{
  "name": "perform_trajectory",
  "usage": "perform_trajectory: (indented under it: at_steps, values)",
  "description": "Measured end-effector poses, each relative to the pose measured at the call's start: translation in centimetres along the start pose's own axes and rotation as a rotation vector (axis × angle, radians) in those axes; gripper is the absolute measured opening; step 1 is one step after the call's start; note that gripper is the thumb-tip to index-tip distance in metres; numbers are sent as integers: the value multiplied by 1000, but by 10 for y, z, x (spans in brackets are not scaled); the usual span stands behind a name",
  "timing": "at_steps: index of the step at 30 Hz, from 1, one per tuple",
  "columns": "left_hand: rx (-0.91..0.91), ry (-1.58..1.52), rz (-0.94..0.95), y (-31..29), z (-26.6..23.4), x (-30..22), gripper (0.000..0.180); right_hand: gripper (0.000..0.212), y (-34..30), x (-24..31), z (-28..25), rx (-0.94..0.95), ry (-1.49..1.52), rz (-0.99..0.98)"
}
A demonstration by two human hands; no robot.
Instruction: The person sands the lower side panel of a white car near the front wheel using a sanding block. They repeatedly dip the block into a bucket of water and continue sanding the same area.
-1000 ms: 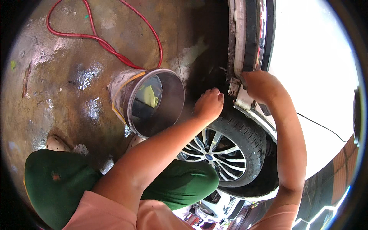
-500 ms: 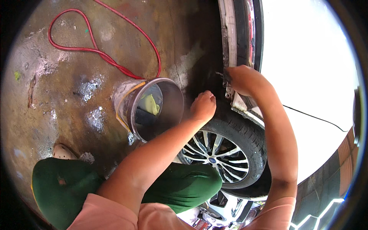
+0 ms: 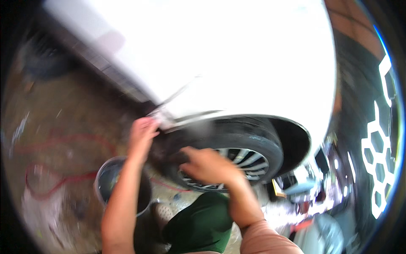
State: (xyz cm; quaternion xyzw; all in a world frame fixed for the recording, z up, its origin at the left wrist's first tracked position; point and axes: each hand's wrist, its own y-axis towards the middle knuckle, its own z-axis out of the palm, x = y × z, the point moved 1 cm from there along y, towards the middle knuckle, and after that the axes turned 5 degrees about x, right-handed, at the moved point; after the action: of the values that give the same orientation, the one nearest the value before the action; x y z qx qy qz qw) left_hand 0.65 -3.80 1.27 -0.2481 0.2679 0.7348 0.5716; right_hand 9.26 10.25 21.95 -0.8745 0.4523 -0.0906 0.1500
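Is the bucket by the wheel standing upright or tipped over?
Upright: the bucket's round rim faces up on the wet floor, beside the tyre and under the left hand's forearm. Blur hides whatever is inside.

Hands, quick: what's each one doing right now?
Left hand: up at the white car's wheel arch edge; grip too blurred to tell.
Right hand: on the tire; cannot tell.

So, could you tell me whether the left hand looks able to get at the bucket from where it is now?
Probably yes. The left hand is up at the wheel-arch edge of the white car, and the bucket stands open just below its forearm, with nothing visible between them, though the picture is blurred.
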Motion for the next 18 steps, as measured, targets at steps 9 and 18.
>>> perform_trajectory:
  at_steps: [9,18]
  values:
    - [651,119,-320,-9,-56,15,73,38,-16,-44,35,-455,428,-170]
    - [780,408,-283,-16,-25,-8,61,32,-30,-76,26,-534,612,-294]
